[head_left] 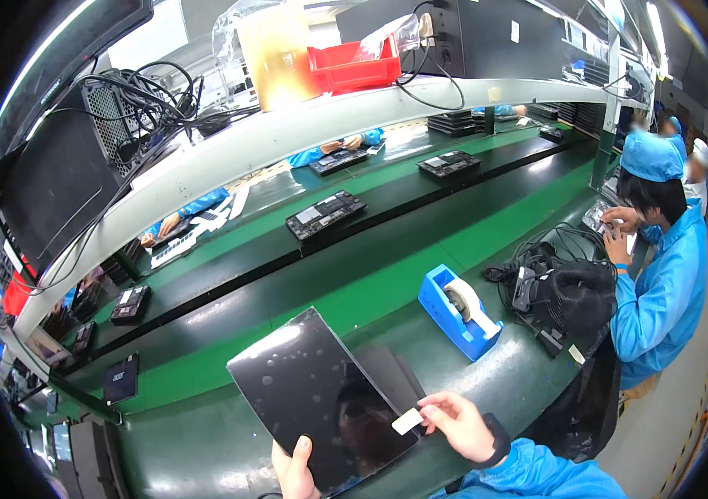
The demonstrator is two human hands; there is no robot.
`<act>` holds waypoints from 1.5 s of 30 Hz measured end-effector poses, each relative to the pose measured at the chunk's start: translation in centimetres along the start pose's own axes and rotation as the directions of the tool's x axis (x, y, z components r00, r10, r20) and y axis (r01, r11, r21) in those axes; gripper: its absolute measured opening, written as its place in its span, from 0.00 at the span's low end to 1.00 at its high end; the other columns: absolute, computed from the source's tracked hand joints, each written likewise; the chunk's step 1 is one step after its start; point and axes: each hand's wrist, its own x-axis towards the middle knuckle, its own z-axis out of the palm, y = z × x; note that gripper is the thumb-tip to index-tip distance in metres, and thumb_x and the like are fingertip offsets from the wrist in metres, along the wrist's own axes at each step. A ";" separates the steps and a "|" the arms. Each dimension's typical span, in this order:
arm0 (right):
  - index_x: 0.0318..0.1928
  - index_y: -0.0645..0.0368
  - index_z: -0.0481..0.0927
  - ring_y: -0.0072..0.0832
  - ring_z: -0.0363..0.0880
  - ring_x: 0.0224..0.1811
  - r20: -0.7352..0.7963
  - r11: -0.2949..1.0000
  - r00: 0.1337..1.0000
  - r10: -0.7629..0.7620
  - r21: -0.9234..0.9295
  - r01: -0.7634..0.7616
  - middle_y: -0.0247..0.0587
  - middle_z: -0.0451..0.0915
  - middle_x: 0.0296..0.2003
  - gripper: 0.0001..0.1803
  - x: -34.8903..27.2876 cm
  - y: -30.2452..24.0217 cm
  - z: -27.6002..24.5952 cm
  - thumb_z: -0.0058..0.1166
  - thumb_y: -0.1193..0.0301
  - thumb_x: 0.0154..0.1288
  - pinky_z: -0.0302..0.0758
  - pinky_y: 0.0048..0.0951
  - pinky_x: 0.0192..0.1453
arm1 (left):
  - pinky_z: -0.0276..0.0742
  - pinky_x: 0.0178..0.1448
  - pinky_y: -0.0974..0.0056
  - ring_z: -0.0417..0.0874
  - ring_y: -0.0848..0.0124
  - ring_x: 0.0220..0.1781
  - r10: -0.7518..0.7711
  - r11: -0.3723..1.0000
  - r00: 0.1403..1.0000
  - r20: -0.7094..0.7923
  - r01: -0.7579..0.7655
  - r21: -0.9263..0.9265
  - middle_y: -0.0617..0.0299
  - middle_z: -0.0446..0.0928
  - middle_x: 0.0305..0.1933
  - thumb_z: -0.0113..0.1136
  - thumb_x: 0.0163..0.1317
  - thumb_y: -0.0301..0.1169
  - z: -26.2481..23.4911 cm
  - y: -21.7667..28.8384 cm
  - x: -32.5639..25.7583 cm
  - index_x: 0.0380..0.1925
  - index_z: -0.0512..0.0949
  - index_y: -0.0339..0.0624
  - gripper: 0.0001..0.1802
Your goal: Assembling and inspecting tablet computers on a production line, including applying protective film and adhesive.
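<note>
My left hand (294, 471) grips the lower edge of a glossy black laptop screen panel (308, 395), thumb on its front face. The panel is tilted above the green bench, and pale round smudges dot its surface. My right hand (460, 426), with a black band at the wrist, pinches a small white label (406, 422) between thumb and fingers. The label overlaps the panel's right edge; whether it touches the panel I cannot tell. Partly behind the panel lie dark flat sheets (399, 376).
A blue tape dispenser (458, 313) stands right of the panel. Beyond it sit tangled black cables (566, 287) and a co-worker in blue (661, 266). Across the bench runs a conveyor line (229, 295) with open laptop bases (325, 214). A red bin (354, 66) rests on the shelf overhead.
</note>
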 end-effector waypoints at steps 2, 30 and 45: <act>0.46 0.64 0.73 0.20 0.75 0.38 -0.136 0.982 0.973 -0.184 -0.068 0.176 0.37 0.77 0.38 0.14 -0.9 0.4 1.5 0.57 0.74 0.62 0.74 0.21 0.41 | 0.65 0.61 0.64 0.72 0.65 0.56 0.018 1.000 1.000 -0.023 -0.018 0.011 0.56 0.72 0.57 0.58 0.60 0.32 0.4 0.1 -0.1 0.57 0.67 0.31 0.27; 0.60 0.62 0.66 0.29 0.72 0.57 0.245 0.750 0.954 0.170 0.597 -0.287 0.38 0.73 0.54 0.20 0.3 -0.4 5.4 0.46 0.68 0.70 0.67 0.36 0.63 | 0.59 0.65 0.60 0.64 0.60 0.63 0.185 0.978 0.960 -0.211 -0.201 -0.057 0.51 0.62 0.65 0.54 0.64 0.32 4.9 -0.5 -2.0 0.62 0.58 0.32 0.30; 0.53 0.65 0.72 0.17 0.68 0.44 0.378 0.925 0.924 0.060 -0.369 0.090 0.28 0.75 0.40 0.18 3.0 -11.4 -4.9 0.47 0.65 0.70 0.69 0.23 0.50 | 0.65 0.66 0.56 0.70 0.56 0.62 0.236 0.972 0.960 0.152 -0.232 -0.042 0.44 0.69 0.59 0.40 0.68 0.46 -5.4 2.6 0.4 0.56 0.66 0.31 0.28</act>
